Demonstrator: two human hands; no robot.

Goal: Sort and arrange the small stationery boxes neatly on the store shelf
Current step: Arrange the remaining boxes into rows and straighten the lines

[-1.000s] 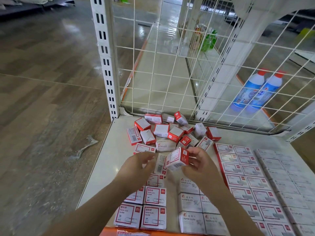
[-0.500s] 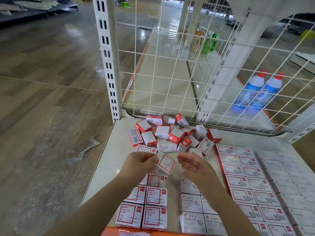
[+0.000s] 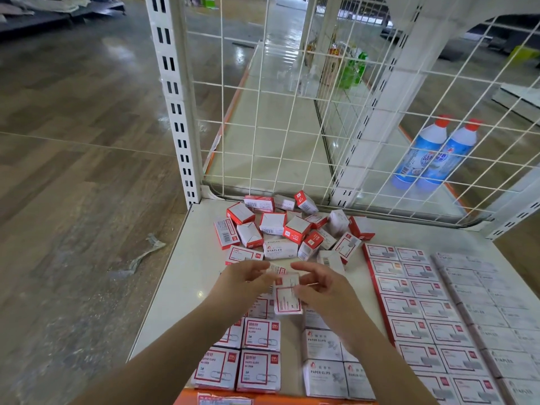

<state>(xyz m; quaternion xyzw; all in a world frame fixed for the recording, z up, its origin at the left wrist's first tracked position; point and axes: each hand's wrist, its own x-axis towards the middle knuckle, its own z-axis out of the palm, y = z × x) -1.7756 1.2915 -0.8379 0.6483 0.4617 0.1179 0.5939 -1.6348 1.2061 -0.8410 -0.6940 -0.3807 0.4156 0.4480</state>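
Note:
A small red-and-white stationery box [image 3: 287, 298] hangs just above the white shelf [image 3: 187, 276], label up. My left hand [image 3: 247, 277] pinches its top left corner and my right hand [image 3: 320, 283] holds its right side. Behind the hands lies a jumbled pile of small boxes [image 3: 286, 229]. Below them, red-framed paper clip boxes [image 3: 248, 363] stand in two neat columns, with grey paper clip boxes [image 3: 330, 363] beside them. Rows of red-edged boxes [image 3: 415, 302] and grey boxes [image 3: 491, 311] fill the right of the shelf.
A white wire grid [image 3: 292, 112] backs the shelf, with a slotted upright post [image 3: 175, 106] at its left corner. Two blue bottles [image 3: 432, 153] stand behind the grid on the right. Wooden floor [image 3: 73, 171] lies to the left.
The box that my right hand held tilted a second ago has passed between both hands and turned label up. It now sits lower, over the top of the left columns.

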